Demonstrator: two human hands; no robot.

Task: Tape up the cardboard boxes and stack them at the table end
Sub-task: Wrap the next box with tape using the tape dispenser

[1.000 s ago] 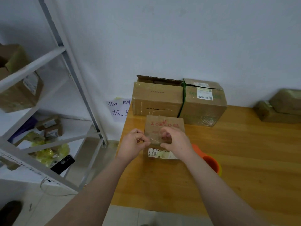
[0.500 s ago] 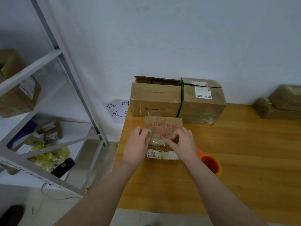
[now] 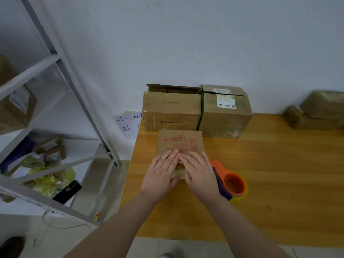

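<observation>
Left of the small box (image 3: 179,141), a metal shelf rack (image 3: 61,75) holds a dark phone (image 3: 67,191). The left hand (image 3: 161,174) lies flat on the small box's near end, fingers straight, gripping nothing. The small box sits on the desk (image 3: 279,174) just in front of two bigger boxes (image 3: 171,110), red-printed face up. Its longer side seems to run away toward the wall, and its near edge is hidden. The right hand (image 3: 200,174) presses flat likewise; half a second ago its fingers were curled there. An orange tape dispenser (image 3: 231,184) lies just right, partly covered by the wrist.

Grey shelf rack (image 3: 80,101) at left; black phone (image 3: 67,191) beside yellow bags (image 3: 52,180); handwritten note (image 3: 129,125) on wall (image 3: 204,43).
</observation>
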